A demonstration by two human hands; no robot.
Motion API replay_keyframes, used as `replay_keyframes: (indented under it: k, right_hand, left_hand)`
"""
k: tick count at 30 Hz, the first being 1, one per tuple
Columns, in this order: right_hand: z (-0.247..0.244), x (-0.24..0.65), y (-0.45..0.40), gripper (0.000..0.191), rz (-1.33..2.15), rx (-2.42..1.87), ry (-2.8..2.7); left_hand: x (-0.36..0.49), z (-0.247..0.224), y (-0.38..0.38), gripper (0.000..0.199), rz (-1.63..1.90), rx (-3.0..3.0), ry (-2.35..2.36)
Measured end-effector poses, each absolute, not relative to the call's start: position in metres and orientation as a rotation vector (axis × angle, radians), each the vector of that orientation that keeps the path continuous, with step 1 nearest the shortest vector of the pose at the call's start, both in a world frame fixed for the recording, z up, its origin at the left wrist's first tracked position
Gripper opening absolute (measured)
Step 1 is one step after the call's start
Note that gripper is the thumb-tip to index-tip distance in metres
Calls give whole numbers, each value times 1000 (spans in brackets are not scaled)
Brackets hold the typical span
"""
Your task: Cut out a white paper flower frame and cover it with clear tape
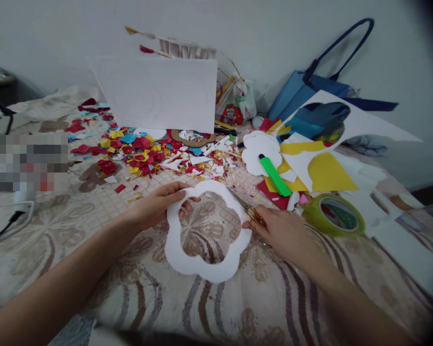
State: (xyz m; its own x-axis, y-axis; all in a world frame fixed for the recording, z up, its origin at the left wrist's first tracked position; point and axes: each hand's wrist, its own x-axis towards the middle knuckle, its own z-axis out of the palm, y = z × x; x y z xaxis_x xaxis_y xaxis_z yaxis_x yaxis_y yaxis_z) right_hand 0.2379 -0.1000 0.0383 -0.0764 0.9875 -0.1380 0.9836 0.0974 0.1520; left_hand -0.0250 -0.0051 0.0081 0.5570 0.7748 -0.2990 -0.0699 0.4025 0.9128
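Watching from afar through the head view, working left to right. Paper scraps (pixel 144 156) are lying loose toward the far left of the cloth-covered table (pixel 216 315), red and yellow showing most. Nearer, the left grip (pixel 162 204) is grasping a white scalloped ring (pixel 212 273) by its upper-left lobe, thumb above, other fingers curling through the opening. The ring is sitting toward the near edge of the table, about midway along; whether its lower lobes are touching the cloth, I am not able to tell.

Handling, as I am judging it: very light, thin, probably soft paper or foam sheet, not looking slippery. The open middle is leaving it floppy, and the narrow stretches between lobes are seeming likeliest to crease or tear. I am favouring a flat, gentle pinch on a broad lobe, close to wherever the band is needing support, with no pulling across the opening.

At the ring's right side, the right grip (pixel 276 228) is grasping scissors (pixel 253 214) by the handles, blades pointing up-left along the outer rim. Further right, a tape roll (pixel 313 216) is standing clear of the knuckles.
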Motion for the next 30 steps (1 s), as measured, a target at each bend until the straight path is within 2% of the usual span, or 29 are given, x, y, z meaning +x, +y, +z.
replay_keyframes:
  k: [5,11,15,30]
  right_hand:
    - [38,241,-99,38,-77,2074,2193]
    - [34,258,-97,21,-263,2148,2374]
    - [35,268,-97,16,-227,2013,2438]
    - [37,278,-98,35,53,1848,2398]
  left_hand:
    - [-26,7,-4,14,638,1009,827]
    - [-26,15,-3,8,673,984,865]
    - [-27,16,0,8,691,978,886]
    - [-33,14,5,9,726,997,884]
